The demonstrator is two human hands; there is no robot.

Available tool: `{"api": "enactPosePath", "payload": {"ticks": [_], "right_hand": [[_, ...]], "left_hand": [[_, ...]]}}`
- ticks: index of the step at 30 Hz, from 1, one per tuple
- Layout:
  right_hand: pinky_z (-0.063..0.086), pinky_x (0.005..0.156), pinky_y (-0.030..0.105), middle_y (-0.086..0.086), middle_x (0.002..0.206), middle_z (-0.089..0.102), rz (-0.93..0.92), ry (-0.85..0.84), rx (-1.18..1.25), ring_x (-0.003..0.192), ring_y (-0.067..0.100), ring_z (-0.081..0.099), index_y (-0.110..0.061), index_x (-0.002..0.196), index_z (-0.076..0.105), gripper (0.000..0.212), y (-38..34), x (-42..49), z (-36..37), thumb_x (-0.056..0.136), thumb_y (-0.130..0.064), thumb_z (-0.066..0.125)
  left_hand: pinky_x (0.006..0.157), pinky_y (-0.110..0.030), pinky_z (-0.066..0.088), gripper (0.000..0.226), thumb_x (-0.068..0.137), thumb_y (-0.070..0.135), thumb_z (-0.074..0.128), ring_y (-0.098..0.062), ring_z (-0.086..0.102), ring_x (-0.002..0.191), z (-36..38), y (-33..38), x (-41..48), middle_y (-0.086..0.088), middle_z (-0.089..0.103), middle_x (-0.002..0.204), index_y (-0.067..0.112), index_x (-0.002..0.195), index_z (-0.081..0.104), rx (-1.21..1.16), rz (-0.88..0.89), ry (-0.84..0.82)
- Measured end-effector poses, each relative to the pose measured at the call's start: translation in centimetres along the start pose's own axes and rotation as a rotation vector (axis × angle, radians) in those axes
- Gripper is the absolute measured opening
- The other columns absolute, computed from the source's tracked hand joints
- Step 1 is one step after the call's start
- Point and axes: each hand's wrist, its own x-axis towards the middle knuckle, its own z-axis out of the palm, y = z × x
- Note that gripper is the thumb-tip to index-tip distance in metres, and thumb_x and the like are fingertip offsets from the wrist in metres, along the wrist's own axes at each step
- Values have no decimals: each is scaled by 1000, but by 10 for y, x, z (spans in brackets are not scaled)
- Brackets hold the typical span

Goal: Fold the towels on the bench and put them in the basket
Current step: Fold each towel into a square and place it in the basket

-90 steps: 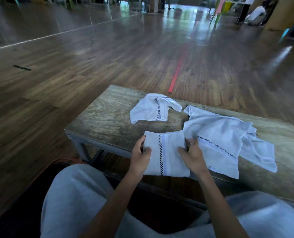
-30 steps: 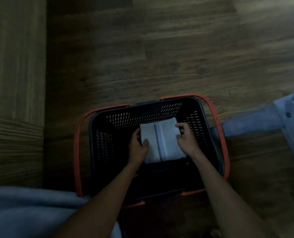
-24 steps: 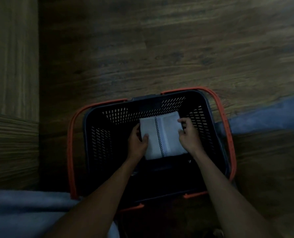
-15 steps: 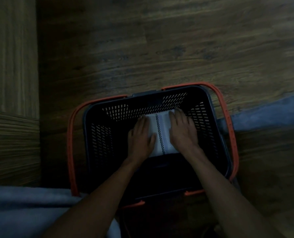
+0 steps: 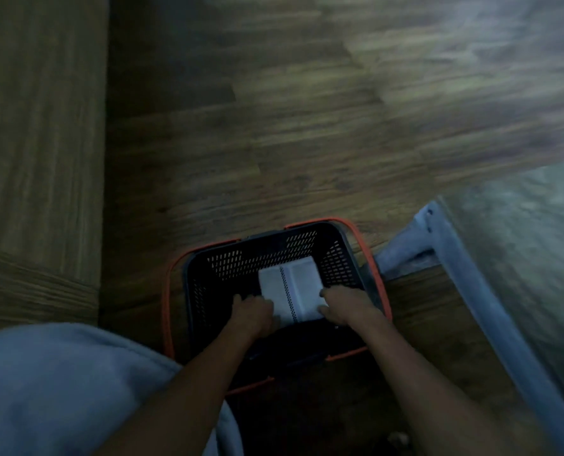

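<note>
dim wood-plank floor point(image 5: 274, 143) fills most of the head view, smeared with blur; directly under the arms sits the black basket point(image 5: 228, 261) with orange handles; the folded towel point(image 5: 294, 287), white with a dark stitched stripe up its middle, lies flat inside, between the two hands and reaching beyond them toward the basket's far wall; the left hand point(image 5: 252, 315) sits at the towel's near-left corner, knuckles up and fingers bent, touching or overlapping the cloth; the right hand point(image 5: 346, 306) is at the near-right corner, thumb over the edge; it is too dark and soft for me to say whether either hand pinches the cloth or merely rests against it, so i cannot tell the grip; to the right of the right hand the metal-framed surface point(image 5: 455, 258) runs out of frame, its top too blurred to show what lies on it; a grey trouser leg point(image 5: 60, 383) is left of the left hand; i judge the step in hand to be the placing of this one towel, near its end, since the cloth looks settled low in the basket; the next move, as i see it, calls for letting go without dragging a corner and spoiling the fold, lifting both hands straight out, then turning right to the surface for any towel left to fold.
</note>
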Motion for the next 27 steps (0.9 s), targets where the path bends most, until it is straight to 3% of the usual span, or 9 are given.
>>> {"api": "enactPosePath", "payload": {"ticks": [5, 12, 19, 27], "right_hand": [[47, 78, 37, 10, 111, 62, 43, 383, 80, 104, 30, 59, -13, 110, 54, 30, 3, -97, -57, 94, -36, 45], [50, 83, 38, 4, 109, 67, 198, 757, 236, 103, 27, 62, -21, 109, 60, 30, 39, -244, -101, 92, -40, 46], [47, 79, 32, -3, 110, 68, 455, 869, 283, 105, 22, 62, -30, 112, 59, 28, 100, -373, -66, 91, -43, 44], [48, 87, 33, -6, 108, 68, 784, 890, 436, 107, 20, 60, -34, 108, 58, 27, 147, -475, 42, 90, -48, 44]], "left_hand": [[91, -40, 39, 35, 96, 39, 40, -29, 54, 109, -84, 36, -69, -9, 57, 119, 12, 112, 55, -43, 162, 410], [84, -35, 43, 29, 91, 35, 44, -29, 57, 110, -177, 112, -156, -7, 60, 116, 16, 107, 58, 1, 403, 775], [84, -36, 45, 34, 92, 43, 45, -26, 60, 103, -196, 216, -221, -2, 61, 115, 21, 114, 58, -18, 718, 847], [88, -34, 46, 32, 94, 40, 42, -25, 59, 106, -135, 336, -272, -4, 60, 116, 20, 114, 58, 54, 1022, 672]]}}
